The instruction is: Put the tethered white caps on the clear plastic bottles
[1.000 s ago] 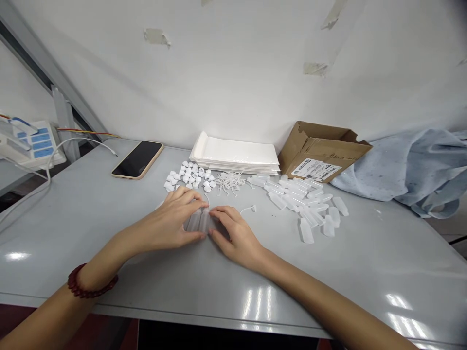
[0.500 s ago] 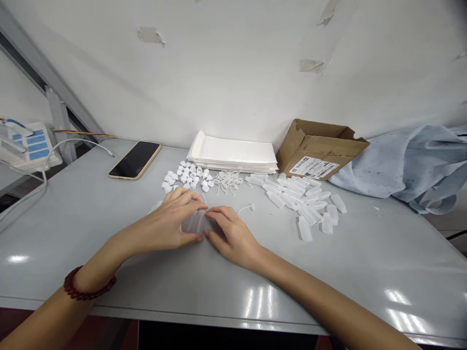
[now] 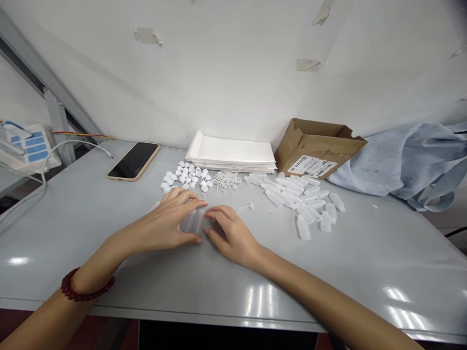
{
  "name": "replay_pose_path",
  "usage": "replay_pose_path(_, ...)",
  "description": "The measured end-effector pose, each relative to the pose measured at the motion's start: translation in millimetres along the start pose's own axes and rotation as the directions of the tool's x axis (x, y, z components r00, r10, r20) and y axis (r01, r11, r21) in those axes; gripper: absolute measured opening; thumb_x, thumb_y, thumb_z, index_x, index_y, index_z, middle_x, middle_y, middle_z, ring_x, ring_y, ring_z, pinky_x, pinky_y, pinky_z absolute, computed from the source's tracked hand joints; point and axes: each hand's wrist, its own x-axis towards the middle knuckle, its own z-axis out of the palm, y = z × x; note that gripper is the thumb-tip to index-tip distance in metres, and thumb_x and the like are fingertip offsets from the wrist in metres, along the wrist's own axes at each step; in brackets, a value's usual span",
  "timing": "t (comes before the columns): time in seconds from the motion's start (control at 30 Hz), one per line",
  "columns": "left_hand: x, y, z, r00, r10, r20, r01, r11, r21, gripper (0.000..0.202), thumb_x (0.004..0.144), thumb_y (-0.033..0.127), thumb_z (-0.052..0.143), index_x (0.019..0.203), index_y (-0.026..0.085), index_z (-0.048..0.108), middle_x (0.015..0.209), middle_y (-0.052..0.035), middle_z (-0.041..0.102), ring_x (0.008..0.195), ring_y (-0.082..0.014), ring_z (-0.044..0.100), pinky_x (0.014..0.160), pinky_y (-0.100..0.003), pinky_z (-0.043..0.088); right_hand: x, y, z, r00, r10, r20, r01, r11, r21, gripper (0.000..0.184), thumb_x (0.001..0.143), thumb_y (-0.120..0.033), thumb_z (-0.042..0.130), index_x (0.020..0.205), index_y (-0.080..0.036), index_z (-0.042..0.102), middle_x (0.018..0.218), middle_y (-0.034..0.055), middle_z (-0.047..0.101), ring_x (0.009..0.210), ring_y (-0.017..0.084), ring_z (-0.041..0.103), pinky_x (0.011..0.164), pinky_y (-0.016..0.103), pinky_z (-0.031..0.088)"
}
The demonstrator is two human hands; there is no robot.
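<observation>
Compared with the earlier frame, both hands had closed a little on the small bottles, and the view had drifted slightly left. At far left lay a white device with blue labels (image 3: 27, 151), and a smartphone (image 3: 134, 161) in a beige case rested face up on the grey table (image 3: 73, 233). Beyond the left hand (image 3: 164, 221), with its red bead bracelet (image 3: 87, 287), lay a heap of white plastic caps (image 3: 184, 176). That hand's fingers curved over the translucent ribbed plastic bottles (image 3: 193, 222), which lay on the table between both hands. The right hand (image 3: 233, 238) was half open, its fingertips (image 3: 215, 210) touching them; perhaps it only steadied them. Further right were tangled white cords (image 3: 226, 181), a stack of white paper sleeves (image 3: 229, 153), loose frosted bottles (image 3: 299, 201), a torn cardboard box (image 3: 314, 150) and a crumpled pale blue cloth (image 3: 404, 165).
</observation>
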Motion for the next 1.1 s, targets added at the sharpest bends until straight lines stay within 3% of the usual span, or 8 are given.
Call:
replay_pose_path(0.27,1.9,6.7,-2.6,0.999,-0.011,0.03,0.01,1.0,0.018,0.062,0.072,0.057,0.069,0.123,0.027,0.052,0.12,-0.0058,0.05,0.116,-0.0287,0.039,0.096,-0.045,0.037,-0.9,1.0,1.0,1.0,-0.012,-0.027,0.012,1.0,0.017,0.023,0.087,-0.015,0.053,0.109,-0.016,0.056,0.112,0.0133,0.058,0.105,0.022,0.055,0.09,0.039,0.049)
replay_pose_path(0.5,4.2,10.2,-2.0,1.0,0.0,0.015,-0.001,0.997,0.075,0.045,0.074,0.046,0.068,0.11,0.022,0.058,0.115,-0.0064,0.052,0.113,-0.029,0.04,0.095,-0.045,0.038,-0.9,0.6,0.9,0.999,-0.02,-0.037,0.021,0.999,0.034,0.023,0.087,-0.015,0.052,0.109,-0.014,0.056,0.112,0.0142,0.059,0.105,0.023,0.055,0.089,0.04,0.049)
replay_pose_path(0.7,5.8,13.1,-3.2,1.0,-0.013,0.014,0.013,0.999,-0.036,0.05,0.075,0.047,0.067,0.116,0.024,0.052,0.118,-0.0055,0.051,0.114,-0.0275,0.039,0.095,-0.043,0.039,2.3,-3.1,-5.3,0.974,0.217,-0.064,-0.197,0.953,0.231,0.024,0.089,-0.02,0.05,0.113,-0.014,0.054,0.107,0.0113,0.065,0.089,0.018,0.062,0.074,0.032,0.051)
replay_pose_path(0.97,4.8,10.6,-0.4,1.0,-0.022,-0.009,0.021,0.995,-0.094,0.046,0.076,0.037,0.066,0.117,0.025,0.048,0.118,-0.0025,0.052,0.116,-0.0251,0.038,0.098,-0.04,0.039,4.6,-6.2,-9.7,0.963,0.27,-0.007,-0.252,0.909,0.333,0.024,0.088,-0.019,0.052,0.111,-0.017,0.059,0.105,0.0075,0.066,0.09,0.017,0.062,0.068,0.028,0.048)
replay_pose_path(1.1,4.2,9.4,1.9,0.999,-0.016,-0.039,0.012,0.996,-0.093,0.044,0.075,0.034,0.066,0.115,0.025,0.047,0.118,-0.0024,0.052,0.116,-0.025,0.038,0.097,-0.039,0.04,5.1,-6.2,-10.4,0.968,0.248,-0.037,-0.221,0.913,0.342,0.023,0.086,-0.016,0.053,0.107,-0.018,0.061,0.105,0.007,0.066,0.09,0.016,0.061,0.07,0.028,0.047)
